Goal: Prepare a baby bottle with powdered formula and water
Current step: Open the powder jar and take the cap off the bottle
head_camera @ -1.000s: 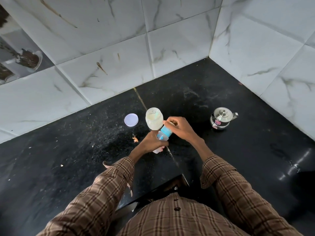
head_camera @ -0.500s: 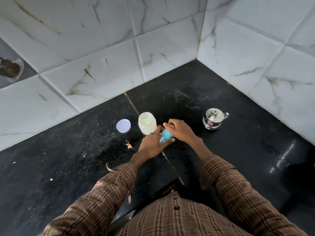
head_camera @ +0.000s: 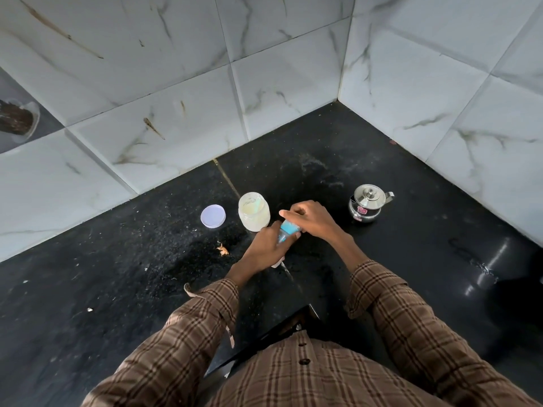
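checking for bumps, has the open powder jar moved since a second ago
No. The open jar keeps its place between the white lid and steel kettle, by the countertop seam.

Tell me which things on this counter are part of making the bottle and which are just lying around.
In use: baby bottle with blue collar, held by left hand and right hand; open jar of powder; its white lid; steel kettle.

Lying about: orange scrap; white crumbs on the black counter.

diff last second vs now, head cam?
Left hand slid up the baby bottle toward the blue collar; right hand stays on that collar. Unmoved: open jar, its lid, steel pot.
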